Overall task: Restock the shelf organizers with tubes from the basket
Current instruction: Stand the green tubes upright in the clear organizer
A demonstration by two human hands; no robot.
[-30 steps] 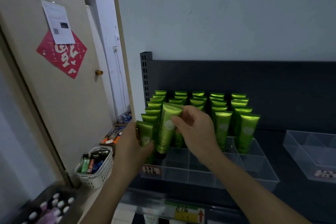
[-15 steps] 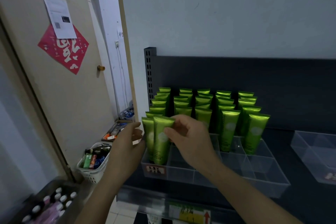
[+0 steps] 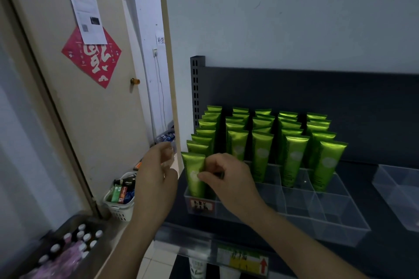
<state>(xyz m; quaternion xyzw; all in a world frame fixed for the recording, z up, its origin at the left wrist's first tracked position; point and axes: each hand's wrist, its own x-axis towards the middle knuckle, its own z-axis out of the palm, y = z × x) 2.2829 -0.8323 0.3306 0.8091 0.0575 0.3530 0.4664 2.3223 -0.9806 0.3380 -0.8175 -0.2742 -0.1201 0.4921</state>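
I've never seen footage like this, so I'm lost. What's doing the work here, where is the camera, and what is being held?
No machine here: these are a person's two bare hands, filmed by one camera worn on the head, looking forward and down. On the dark shelf sits a clear organizer with rows of green tubes standing in it. The right hand pinches the front tube of the leftmost row, upright in its compartment. The left hand hovers beside it, holding nothing. A white basket sits lower left.
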